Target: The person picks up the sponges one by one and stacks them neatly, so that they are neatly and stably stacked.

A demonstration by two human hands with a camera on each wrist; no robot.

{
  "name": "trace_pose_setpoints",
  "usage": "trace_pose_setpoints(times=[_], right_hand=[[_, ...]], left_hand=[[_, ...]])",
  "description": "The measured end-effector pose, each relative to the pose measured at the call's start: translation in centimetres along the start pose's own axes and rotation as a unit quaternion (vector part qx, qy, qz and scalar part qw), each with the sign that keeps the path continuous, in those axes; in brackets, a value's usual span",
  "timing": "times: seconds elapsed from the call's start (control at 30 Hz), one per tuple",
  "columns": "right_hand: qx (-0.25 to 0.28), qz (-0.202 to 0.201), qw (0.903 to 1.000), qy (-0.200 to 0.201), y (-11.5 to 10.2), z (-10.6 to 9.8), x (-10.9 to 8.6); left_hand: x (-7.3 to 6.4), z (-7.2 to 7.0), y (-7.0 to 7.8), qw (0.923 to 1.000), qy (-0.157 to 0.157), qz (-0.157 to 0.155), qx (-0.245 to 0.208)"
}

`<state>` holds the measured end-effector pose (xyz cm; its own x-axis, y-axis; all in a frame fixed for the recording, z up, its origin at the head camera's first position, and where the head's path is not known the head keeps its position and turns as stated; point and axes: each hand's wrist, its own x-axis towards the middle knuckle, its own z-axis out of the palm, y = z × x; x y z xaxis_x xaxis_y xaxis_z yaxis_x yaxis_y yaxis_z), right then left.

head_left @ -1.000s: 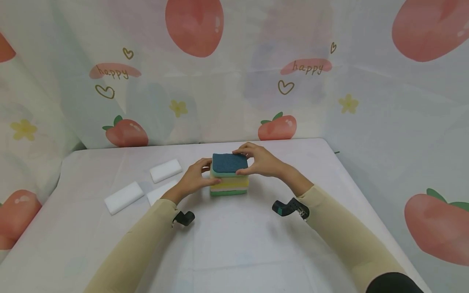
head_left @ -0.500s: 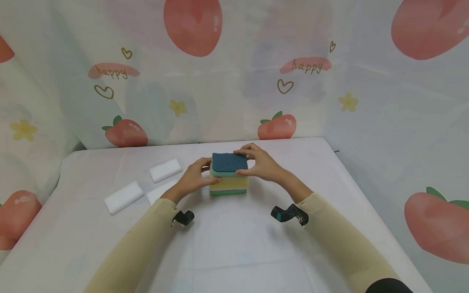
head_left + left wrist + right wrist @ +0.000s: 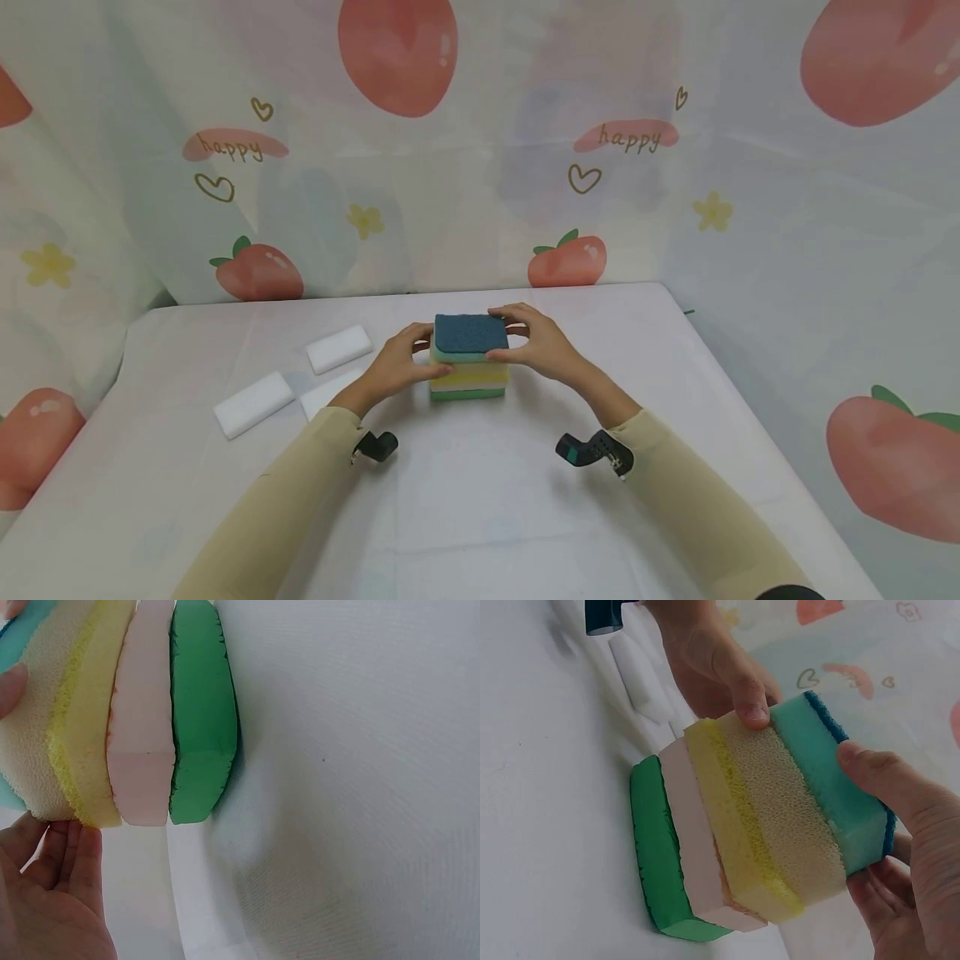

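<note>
A stack of sponges and foam blocks stands on the white-covered table. From the bottom up come a green block [image 3: 658, 844], a pale pink block [image 3: 694, 832], a yellow sponge [image 3: 724, 814], a beige sponge [image 3: 784, 802] and a teal sponge [image 3: 817, 776] with a dark blue scouring top [image 3: 471, 334]. My left hand [image 3: 392, 367] grips the stack's left end, its thumb on the beige sponge's front and fingers behind. At the right end my right hand [image 3: 547, 346] pinches the teal sponge, with thumb in front and fingers at the back.
Three white sponges lie to the left: one nearest me [image 3: 255, 406], one farther back [image 3: 339, 349], and one partly hidden [image 3: 328, 393] by my left arm. A printed cloth [image 3: 450, 192] hangs behind the table. Each wrist wears a black camera.
My right hand has shifted slightly right and toward me along the teal sponge's edge, showing more of its blue top. My left hand and the stack have stayed put.
</note>
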<state>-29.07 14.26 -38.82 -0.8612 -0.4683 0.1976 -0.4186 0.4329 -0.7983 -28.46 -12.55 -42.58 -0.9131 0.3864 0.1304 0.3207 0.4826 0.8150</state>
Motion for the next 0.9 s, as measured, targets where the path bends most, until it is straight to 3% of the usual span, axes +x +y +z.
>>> trace_pose_setpoints(times=[0.2, 0.43, 0.9], right_hand=[[0.017, -0.001, 0.9998, -0.009, -0.1, 0.1, -0.3], [0.025, 0.006, 0.9996, -0.011, -3.3, -0.5, -1.5], [0.037, 0.008, 0.9989, -0.027, -3.7, -0.8, -1.6]], left_hand=[[0.0, 0.0, -0.1, 1.0000, -0.001, 0.001, 0.001], [0.0, -0.1, -0.1, 1.0000, 0.000, 0.009, -0.001], [-0.4, -0.5, -0.1, 0.9997, -0.002, -0.005, 0.022]])
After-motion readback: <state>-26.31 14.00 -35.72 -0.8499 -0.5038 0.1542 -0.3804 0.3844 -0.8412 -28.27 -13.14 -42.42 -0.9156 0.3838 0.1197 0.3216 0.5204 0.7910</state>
